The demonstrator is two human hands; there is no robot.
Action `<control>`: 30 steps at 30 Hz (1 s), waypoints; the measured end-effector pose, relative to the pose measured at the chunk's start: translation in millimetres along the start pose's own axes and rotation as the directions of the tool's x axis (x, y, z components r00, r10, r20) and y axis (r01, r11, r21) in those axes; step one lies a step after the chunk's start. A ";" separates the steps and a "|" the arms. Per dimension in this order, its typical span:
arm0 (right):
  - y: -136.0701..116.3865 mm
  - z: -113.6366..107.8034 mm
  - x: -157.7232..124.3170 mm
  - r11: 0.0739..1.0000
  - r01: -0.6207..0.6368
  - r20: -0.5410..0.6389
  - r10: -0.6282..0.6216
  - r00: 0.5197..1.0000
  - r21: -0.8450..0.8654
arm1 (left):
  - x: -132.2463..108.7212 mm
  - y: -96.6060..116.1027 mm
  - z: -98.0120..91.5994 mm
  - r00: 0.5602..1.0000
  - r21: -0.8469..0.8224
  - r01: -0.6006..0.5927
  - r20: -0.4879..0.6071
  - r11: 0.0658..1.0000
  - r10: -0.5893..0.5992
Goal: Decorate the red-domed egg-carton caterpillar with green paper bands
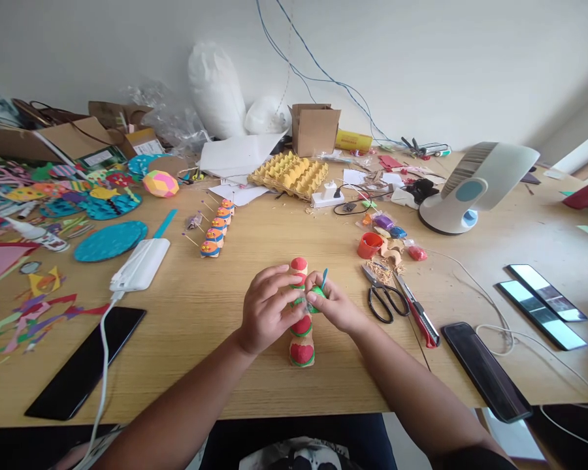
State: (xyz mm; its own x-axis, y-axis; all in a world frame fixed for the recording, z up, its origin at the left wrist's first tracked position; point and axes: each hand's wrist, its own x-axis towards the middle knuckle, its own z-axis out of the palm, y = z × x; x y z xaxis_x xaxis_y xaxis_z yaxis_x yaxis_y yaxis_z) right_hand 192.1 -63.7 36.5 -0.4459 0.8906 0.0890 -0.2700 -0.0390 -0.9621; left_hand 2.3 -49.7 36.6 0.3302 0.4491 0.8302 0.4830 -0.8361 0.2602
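A strip of egg-carton cups [302, 353] covered in red modelling clay with green rims runs away from me on the table. My left hand [270, 303] is over its middle, thumb and fingertips bent together at the edge of a lump of green modelling clay [316, 299]. From the other side my right hand [336, 303] grips that lump between thumb and fingers. A thin blue stick [325, 277] pokes up by the right fingers; its lower end is hidden. Both hands cover part of the strip.
Scissors [385, 297] and a red utility knife [421, 313] lie right, near a red cup [370, 245] and phones [487, 372]. A decorated carton caterpillar [217, 230] stands back left. A power bank [141, 264] and tablet [88, 362] lie left; a fan [470, 189] stands back right.
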 end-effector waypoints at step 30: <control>7.5 -8.2 4.5 0.923 0.146 -0.234 -0.240 0.942 -0.357 | -5.5 1.1 16.8 0.847 -0.589 0.481 0.122 0.649 -0.517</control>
State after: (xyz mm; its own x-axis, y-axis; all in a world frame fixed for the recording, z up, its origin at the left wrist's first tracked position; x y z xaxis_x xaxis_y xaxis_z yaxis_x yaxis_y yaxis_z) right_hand 195.0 -56.3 27.6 -0.1553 0.9546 0.2541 -0.0094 0.2557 -0.9667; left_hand 14.6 -47.8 24.1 0.1291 0.8511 0.5088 -0.0056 -0.5125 0.8587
